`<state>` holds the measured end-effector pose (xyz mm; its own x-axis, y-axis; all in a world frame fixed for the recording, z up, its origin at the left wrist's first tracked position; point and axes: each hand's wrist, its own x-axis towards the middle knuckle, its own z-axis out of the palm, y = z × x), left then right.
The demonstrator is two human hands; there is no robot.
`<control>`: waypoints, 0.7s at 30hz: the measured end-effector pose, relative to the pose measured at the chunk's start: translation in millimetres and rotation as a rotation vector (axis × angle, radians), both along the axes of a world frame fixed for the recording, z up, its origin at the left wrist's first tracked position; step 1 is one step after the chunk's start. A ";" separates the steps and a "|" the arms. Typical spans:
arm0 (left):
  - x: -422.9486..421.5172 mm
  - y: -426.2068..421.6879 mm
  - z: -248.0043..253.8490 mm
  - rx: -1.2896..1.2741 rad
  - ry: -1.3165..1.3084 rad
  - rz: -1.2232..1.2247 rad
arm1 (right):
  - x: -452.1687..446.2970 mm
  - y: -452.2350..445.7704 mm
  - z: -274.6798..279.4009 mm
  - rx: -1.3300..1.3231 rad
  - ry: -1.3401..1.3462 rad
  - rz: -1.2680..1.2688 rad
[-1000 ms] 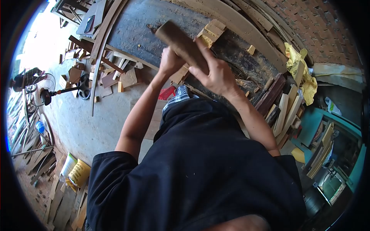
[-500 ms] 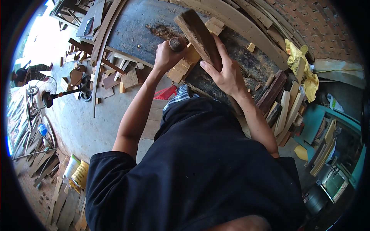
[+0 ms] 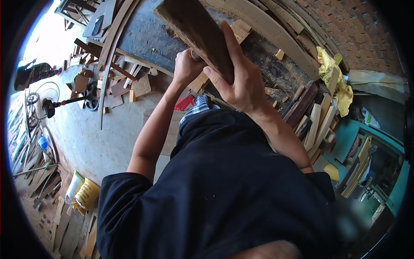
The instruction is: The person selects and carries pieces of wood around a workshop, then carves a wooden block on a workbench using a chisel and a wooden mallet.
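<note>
My left hand (image 3: 189, 68) is closed around an upright tool handle (image 3: 195, 55) with a round end, which looks like a chisel's; its lower end is hidden. In my right hand (image 3: 246, 86) is a thick, rough wooden bar (image 3: 196, 32), gripped near its lower end. The bar is raised toward the camera and slants over my left hand, covering part of the handle. Beneath both hands lies a light wooden piece (image 3: 199, 82), mostly hidden, on the dark workbench (image 3: 144, 41). Whether the bar touches the handle, I cannot tell.
Wood strips and offcuts (image 3: 317, 118) are stacked to the right, beside a crumpled yellow sack (image 3: 334, 80). Scrap blocks (image 3: 141, 86) litter the floor on the left. A small wood block (image 3: 280, 54) rests on the bench. Another person (image 3: 36, 75) is at far left.
The wooden bar has risen toward the camera and shifted left with my right hand, now overlapping the handle. My left hand stays nearly in place. The person at far left has moved.
</note>
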<state>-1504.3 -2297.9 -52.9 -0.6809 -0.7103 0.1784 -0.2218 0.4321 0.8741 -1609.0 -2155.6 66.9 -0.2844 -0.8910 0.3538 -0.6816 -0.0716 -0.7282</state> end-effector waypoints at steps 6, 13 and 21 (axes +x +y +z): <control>4.0 3.0 -9.6 -0.143 0.043 0.043 | -10.0 -2.6 -1.8 0.329 0.070 0.070; 3.7 11.0 -3.6 -0.023 0.081 0.040 | -7.7 -0.4 -5.8 0.429 0.155 0.121; 7.4 17.5 -0.2 -0.139 0.092 0.018 | 1.8 6.4 -6.7 0.495 0.198 0.072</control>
<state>-1496.8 -2280.4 -53.2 -0.6448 -0.6863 0.3366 -0.1523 0.5469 0.8233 -1607.2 -2149.2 60.2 -0.1866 -0.9797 -0.0730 -0.8154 0.1960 -0.5447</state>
